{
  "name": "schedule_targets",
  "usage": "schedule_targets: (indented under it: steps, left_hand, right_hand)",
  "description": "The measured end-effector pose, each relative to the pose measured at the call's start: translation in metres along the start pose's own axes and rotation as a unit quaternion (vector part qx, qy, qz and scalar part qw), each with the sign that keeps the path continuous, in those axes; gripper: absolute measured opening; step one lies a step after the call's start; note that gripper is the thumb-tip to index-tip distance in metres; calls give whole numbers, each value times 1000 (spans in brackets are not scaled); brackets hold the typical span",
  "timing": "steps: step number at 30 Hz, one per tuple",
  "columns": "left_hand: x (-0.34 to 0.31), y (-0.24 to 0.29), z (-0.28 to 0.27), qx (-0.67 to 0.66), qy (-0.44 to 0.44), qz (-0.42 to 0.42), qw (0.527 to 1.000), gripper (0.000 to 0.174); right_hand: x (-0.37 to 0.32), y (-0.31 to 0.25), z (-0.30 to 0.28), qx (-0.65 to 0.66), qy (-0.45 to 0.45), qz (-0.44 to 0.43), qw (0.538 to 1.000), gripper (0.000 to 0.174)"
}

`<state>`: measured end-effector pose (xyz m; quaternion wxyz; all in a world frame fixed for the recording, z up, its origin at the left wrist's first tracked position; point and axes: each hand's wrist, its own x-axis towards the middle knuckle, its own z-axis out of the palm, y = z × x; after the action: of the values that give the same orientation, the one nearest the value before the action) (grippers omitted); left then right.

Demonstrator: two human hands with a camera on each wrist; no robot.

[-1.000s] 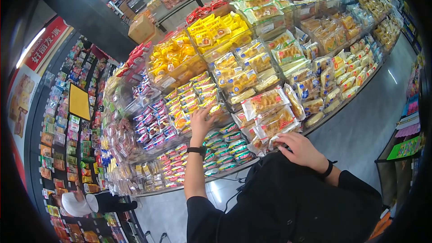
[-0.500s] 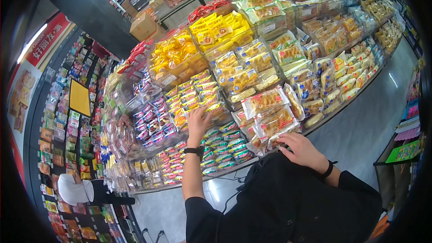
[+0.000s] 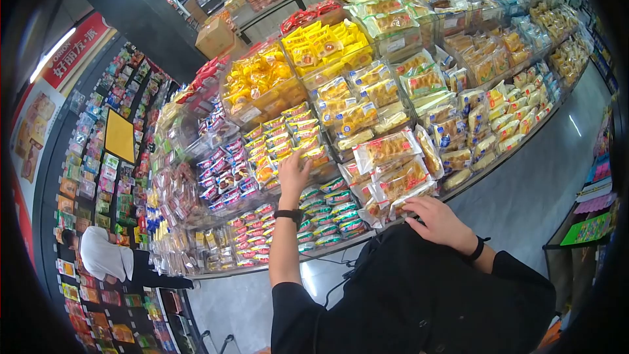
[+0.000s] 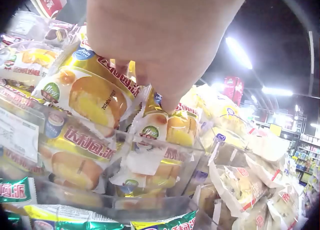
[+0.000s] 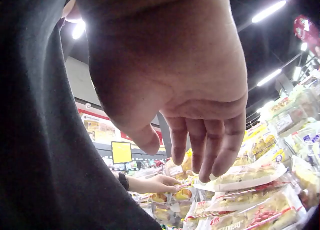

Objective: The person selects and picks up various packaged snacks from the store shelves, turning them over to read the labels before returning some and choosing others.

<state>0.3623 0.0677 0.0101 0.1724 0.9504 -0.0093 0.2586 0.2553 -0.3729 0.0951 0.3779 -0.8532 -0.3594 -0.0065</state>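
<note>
My left hand reaches onto the yellow-wrapped snack pies in a clear bin at the middle of the display. In the left wrist view its fingers touch the tops of the standing packets, beside a wrapped pie. Their tips are partly hidden behind the wrappers. My right hand is at the front edge, by a stack of clear-wrapped bread packs. In the right wrist view its fingers hang down, nearly straight, over a bread pack, holding nothing.
Green-wrapped packets lie in front of the pies, purple ones to the left. Taller bins of yellow packets rise behind. A person in white is by the shelves at left. Grey floor lies right of the display.
My left hand stays over the yellow pies with only slight shifts of its fingers. My right hand stays by the bread packs. The person in white has shifted posture by the shelves.
</note>
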Motion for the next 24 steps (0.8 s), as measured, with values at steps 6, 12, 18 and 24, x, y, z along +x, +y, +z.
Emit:
schedule_targets:
  steps: [6, 12, 18, 24]
  left_hand:
    - [-12, -3, -24, 52, -23, -3, 998, 70]
    - [-27, -28, -59, 149, -40, 27, 988, 65]
    - [-37, -45, -65, 152, 9, 15, 988, 33]
    - [-37, -45, -68, 117, 38, -12, 992, 22]
  right_hand:
    - [-2, 4, -1, -4, -1, 3, 1000, 27]
    - [-2, 6, 0, -9, -3, 5, 1000, 27]
    - [-1, 5, -1, 5, -13, -2, 1000, 26]
    - [0, 4, -3, 7, -27, 18, 999, 27]
